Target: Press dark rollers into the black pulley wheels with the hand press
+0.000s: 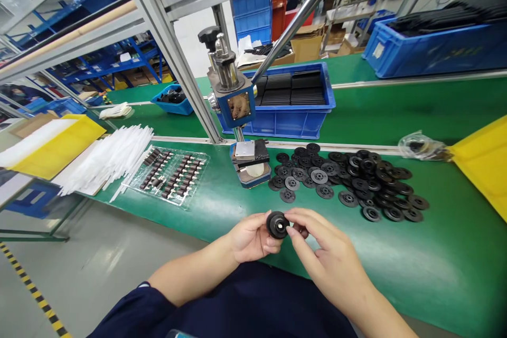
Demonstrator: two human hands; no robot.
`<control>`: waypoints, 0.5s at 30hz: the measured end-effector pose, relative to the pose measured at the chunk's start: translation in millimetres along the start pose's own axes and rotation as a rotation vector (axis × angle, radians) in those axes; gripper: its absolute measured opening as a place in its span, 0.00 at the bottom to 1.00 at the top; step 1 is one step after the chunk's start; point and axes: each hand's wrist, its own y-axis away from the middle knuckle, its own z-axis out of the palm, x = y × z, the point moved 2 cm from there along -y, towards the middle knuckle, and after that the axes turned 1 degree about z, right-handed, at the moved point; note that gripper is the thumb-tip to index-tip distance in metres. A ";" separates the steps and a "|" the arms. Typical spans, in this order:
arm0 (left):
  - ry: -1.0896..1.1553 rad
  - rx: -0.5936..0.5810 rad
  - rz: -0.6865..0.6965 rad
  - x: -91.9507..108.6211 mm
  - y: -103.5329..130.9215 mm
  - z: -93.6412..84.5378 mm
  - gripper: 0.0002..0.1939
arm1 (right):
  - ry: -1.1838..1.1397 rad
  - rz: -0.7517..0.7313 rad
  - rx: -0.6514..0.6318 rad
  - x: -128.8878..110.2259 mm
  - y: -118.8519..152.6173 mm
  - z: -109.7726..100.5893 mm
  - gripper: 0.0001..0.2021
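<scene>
Between my two hands, close to the bench's front edge, is a round black plastic wheel [276, 224] with a small pale spot at its centre. My left hand [250, 237] is closed on its left side. Fingers of my right hand [317, 235] pinch its right edge; whether they hold a second small part is hidden. Beyond my hands lies a pile of similar black wheels and flat discs [325, 191]. A hand press [245, 156] with a metal block stands behind. To its left, a clear tray [198, 157] holds several dark cylinders with light ends.
White tubes [114, 156] lie at the left beside a yellow bin [59, 148]. A blue crate [285, 121] of black parts stands behind the press, whose long lever [297, 16] slants up rightward. A yellow bin [483, 156] and plastic bag [420, 143] are at right.
</scene>
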 end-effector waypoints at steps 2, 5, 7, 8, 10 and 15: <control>0.012 -0.003 -0.020 -1.3 -0.4 -0.9 0.16 | 0.003 0.003 -0.004 0.6 0.1 0.1 0.09; 0.011 -0.008 -0.055 -3.5 -1.6 -2.0 0.18 | 0.000 0.012 -0.008 0.2 -0.6 0.2 0.09; -0.005 -0.015 -0.087 -5.5 -2.8 -2.7 0.20 | -0.007 0.015 -0.010 -0.1 -1.1 0.4 0.09; -0.015 -0.018 -0.102 -6.5 -3.4 -3.0 0.21 | -0.010 0.016 -0.012 -0.1 -1.2 0.5 0.09; -0.031 -0.022 -0.124 -8.3 -4.6 -3.7 0.21 | -0.012 0.021 -0.017 0.3 -1.0 0.8 0.09; -0.041 -0.033 -0.149 -10.3 -6.5 -4.7 0.22 | -0.001 0.030 -0.024 2.8 1.6 0.8 0.09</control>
